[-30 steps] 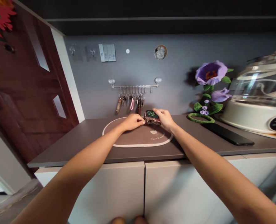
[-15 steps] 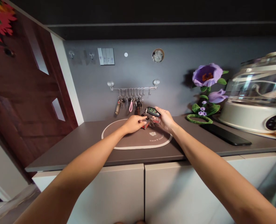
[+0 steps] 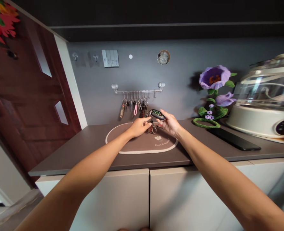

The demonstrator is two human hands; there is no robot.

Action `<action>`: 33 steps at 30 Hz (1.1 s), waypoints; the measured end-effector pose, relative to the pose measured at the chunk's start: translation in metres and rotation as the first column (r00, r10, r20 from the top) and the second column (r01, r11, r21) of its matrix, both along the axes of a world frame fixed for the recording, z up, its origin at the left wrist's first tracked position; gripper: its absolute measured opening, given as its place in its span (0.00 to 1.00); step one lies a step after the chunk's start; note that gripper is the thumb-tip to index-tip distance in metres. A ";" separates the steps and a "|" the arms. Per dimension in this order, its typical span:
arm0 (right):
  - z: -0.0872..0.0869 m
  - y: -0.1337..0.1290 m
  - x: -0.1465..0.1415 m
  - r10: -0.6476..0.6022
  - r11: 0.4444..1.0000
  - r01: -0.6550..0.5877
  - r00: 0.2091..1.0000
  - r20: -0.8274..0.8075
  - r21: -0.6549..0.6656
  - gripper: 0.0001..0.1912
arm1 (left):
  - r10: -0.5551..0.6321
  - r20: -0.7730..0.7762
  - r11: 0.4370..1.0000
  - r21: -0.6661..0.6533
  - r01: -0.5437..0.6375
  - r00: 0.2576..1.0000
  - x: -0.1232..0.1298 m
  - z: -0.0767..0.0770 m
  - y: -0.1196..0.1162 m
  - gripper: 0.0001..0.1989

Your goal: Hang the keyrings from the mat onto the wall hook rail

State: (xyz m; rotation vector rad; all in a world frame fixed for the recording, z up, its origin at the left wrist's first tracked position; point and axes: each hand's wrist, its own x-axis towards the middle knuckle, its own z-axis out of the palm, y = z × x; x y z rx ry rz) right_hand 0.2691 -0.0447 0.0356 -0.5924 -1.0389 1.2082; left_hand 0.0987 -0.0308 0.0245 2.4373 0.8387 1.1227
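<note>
Between thumb and fingers, my right hand (image 3: 171, 123) grips a black key fob (image 3: 157, 114) with green-edged buttons. A bunch of keys (image 3: 152, 127) with red bits hangs by the fob, over the oval brown mat (image 3: 132, 146). My left hand (image 3: 140, 127) pinches at the keys from the left; the exact piece between its fingertips is too small to tell. Just behind, several key rings and a pink strap (image 3: 135, 109) hang from a hook rail (image 3: 138, 91) on the wall.
At the right of the counter (image 3: 84, 150) lie a black phone (image 3: 233, 139) and a purple flower ornament (image 3: 214, 78), beside a white appliance with a clear cover (image 3: 259, 118). A dark cabinet (image 3: 156, 16) overhangs the counter.
The keys below the fob have shifted and turned, with less of the red pieces showing. Both hands keep nearly the same place, and the view has moved slightly.
</note>
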 end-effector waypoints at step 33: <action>-0.009 0.006 0.002 0.183 0.971 -0.165 0.978 0.095 -0.172 0.06 | -0.005 0.469 0.988 -0.132 0.075 0.883 -0.011 0.013 0.018 0.08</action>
